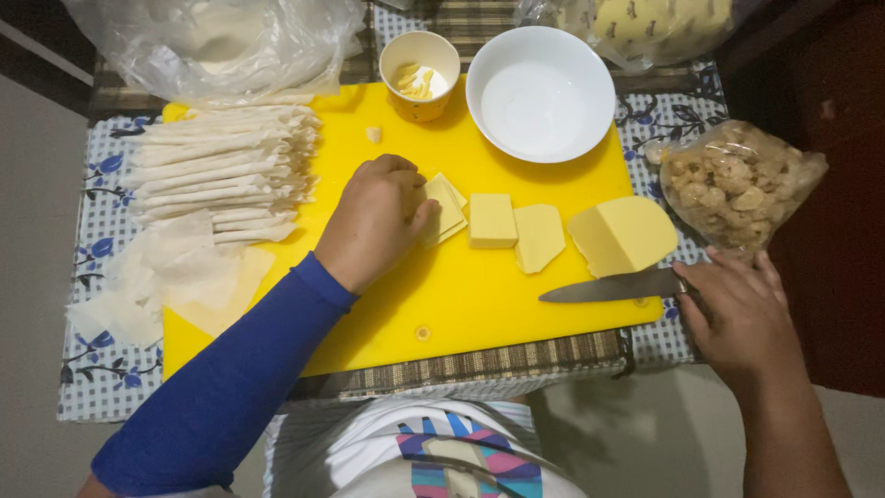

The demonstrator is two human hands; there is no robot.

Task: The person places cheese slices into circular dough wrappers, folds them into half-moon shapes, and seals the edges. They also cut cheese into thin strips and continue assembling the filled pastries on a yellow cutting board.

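Note:
My left hand, in a blue sleeve, rests on the yellow cutting board with its fingers closed on a thin stack of cheese slices. To the right lie a square cheese slice, another slice and a bigger cheese block. My right hand lies at the board's right edge, on the handle of a knife whose blade lies flat on the board below the block.
A pile of rolled white pastry wrappers and loose sheets cover the board's left. Behind stand a small cup with cheese bits, a white bowl, and plastic bags at right and back.

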